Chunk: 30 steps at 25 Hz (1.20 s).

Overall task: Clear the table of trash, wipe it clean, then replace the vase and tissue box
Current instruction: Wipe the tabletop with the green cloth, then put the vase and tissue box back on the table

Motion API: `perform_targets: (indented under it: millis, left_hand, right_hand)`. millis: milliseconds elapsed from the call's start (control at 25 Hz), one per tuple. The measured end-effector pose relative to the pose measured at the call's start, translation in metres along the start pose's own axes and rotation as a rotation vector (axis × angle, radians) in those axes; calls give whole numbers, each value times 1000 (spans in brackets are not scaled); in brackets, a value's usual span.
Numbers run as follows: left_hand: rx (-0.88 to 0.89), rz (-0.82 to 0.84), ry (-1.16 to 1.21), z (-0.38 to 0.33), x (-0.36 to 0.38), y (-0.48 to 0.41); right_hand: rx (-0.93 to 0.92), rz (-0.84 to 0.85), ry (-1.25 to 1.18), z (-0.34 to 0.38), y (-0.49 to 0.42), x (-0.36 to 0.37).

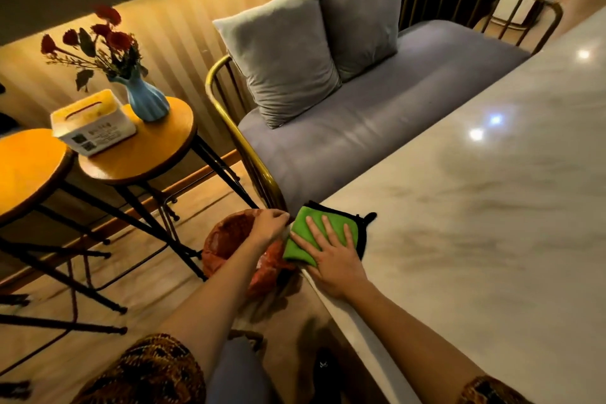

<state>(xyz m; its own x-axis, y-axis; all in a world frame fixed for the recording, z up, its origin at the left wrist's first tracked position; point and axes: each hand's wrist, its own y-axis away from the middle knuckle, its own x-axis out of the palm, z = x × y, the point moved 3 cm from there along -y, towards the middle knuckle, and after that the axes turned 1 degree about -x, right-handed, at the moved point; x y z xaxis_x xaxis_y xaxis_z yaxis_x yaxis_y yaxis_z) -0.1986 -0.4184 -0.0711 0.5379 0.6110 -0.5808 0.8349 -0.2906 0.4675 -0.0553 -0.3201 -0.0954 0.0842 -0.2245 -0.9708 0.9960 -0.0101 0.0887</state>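
The right hand lay flat, fingers straight, on the green cloth at the table's near-left corner. Just left, below the edge, the left hand, fingers curled, held the wastebasket rim.

The table on the right is glossy veined stone that mirrors lamps. The green cloth at its lower corner looks soft and fuzzy, edged in black; the basket beside it is rough orange weave. At left, the stool has a shiny wooden seat on matt black metal legs, the vase is ribbed glazed ceramic, the tissue box smooth plastic. The sofa pairs brassy metal with matt grey fabric
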Motion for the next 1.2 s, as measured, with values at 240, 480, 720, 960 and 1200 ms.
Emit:
perform_targets:
  millis: [240, 480, 720, 960, 1200]
  left_hand:
    - [-234, 203, 435, -8, -3, -6]
    - [-181, 213, 582, -43, -40, 4]
    - [-43, 246, 612, -73, -98, 38]
    - [-143, 55, 801, -43, -166, 48]
    - [-222, -64, 653, 16, -230, 1]
  right_hand:
    - [-21, 64, 7, 13, -45, -10]
    - [120, -190, -579, 9, -33, -52]
    - [492, -212, -1231, -9, -58, -84]
    - [542, 133, -1488, 29, -130, -91]
    - [337, 171, -1265, 86, -238, -103]
